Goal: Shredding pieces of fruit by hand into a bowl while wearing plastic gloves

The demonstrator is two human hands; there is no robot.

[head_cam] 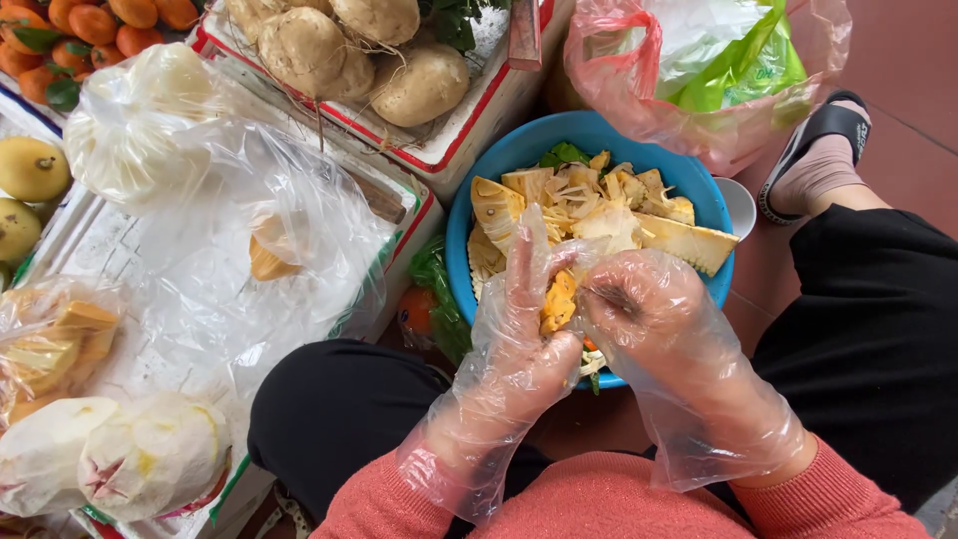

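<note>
At the far left we see yellow mangoes (pixel 30 168) beside a white foam box (pixel 100 250), and on that box lie bagged yellow fruit pieces (pixel 50 344) and two pale wrapped fruit pieces (pixel 110 459). Above them a knotted clear bag (pixel 135 125) rests on a loose plastic sheet (pixel 269 250) with a small yellow piece under it. Orange fruits (pixel 90 25) sit in the top corner, and next to them a red-edged box holds brown round tubers (pixel 349 50). Moving toward the middle, our left hand (pixel 524 339), in a thin clear glove, has its fingers pointing up and curled loosely around an orange-yellow fruit segment (pixel 559 299), which sits between both hands just above the near rim of the blue bowl (pixel 499 165). Our right hand (pixel 649 314), gloved the same way, has its fingers bent and pressed together, pinching at the segment from the right side. The bowl is heaped with pale fruit scraps (pixel 599 210). Beyond it a pink plastic bag (pixel 639 70) holds green bags, and at the far right a foot in a black sandal (pixel 813 150) rests on the reddish floor (pixel 908 90).
</note>
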